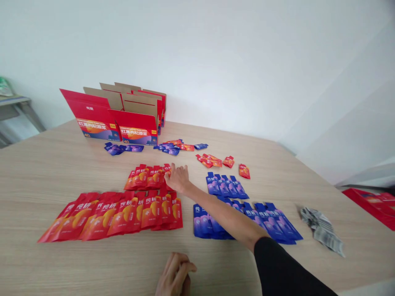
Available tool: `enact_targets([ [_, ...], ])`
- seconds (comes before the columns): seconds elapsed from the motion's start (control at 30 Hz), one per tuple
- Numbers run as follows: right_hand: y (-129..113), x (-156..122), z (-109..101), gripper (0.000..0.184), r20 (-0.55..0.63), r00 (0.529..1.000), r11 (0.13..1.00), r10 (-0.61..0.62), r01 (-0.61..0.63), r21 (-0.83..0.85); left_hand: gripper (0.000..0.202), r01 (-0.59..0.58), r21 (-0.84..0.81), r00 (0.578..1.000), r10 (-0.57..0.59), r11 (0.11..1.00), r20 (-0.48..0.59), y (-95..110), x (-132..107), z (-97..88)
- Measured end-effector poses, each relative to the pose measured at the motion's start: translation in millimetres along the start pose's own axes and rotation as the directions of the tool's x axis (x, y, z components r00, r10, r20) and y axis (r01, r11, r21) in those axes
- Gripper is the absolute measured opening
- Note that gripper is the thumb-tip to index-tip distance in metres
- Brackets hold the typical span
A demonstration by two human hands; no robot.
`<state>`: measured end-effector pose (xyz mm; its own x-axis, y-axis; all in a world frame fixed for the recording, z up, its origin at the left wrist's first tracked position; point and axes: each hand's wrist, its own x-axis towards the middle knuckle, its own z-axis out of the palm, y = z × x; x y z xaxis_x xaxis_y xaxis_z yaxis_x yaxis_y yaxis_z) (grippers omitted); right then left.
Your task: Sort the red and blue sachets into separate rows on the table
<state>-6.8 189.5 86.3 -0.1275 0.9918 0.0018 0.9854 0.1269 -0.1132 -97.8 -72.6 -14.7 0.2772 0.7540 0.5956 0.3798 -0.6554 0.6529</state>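
My right hand reaches across to the right end of the upper row of red pouches. Its bent fingers are on a red pouch, part of which they cover. Left of it, more upright-printed red pouches overlap in that row. A longer overlapping row of red pouches lies nearer to me. Near the bottom edge, my left hand rests on the table, fingers loosely bent with nothing visible in them. Blue pouches form a short row on the right; my forearm partly hides the longer row of blue pouches below.
Open red cartons stand at the back left. Loose blue pouches and loose red pouches lie scattered along the back of the table. A crumpled black-and-white striped piece lies at right, near a red box.
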Motion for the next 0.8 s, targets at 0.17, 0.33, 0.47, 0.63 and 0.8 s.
enact_targets([
  [0.17, -23, -2, 10, 0.064, -0.002, 1.000, 0.998, 0.008, -0.008, -0.062, 0.039, -0.037, -0.028, 0.999, 0.037, 0.999, 0.005, -6, 1, -6.0],
  [0.33, -32, 9, 11, 0.055, 0.034, 0.999, 0.990, 0.033, -0.028, -0.138, 0.037, 0.033, -0.041, 0.997, -0.036, 0.999, -0.074, 0, 0, -0.5],
  [0.47, -36, 15, 9, 0.055, 0.037, 0.999, 0.987, 0.021, -0.015, -0.158, 0.036, 0.039, -0.049, 0.993, -0.044, 0.998, -0.111, 5, 0, 0.3],
  [0.63, -37, 16, 8, 0.054, 0.027, 0.999, 0.986, -0.022, 0.026, -0.163, 0.036, 0.039, -0.036, 0.991, -0.043, 0.999, -0.130, 5, 1, -0.8],
  [0.8, -37, 14, 10, 0.058, 0.037, 0.999, 0.989, -0.009, 0.014, -0.149, 0.036, 0.031, -0.035, 0.991, -0.036, 0.999, -0.132, 5, 2, -1.1],
])
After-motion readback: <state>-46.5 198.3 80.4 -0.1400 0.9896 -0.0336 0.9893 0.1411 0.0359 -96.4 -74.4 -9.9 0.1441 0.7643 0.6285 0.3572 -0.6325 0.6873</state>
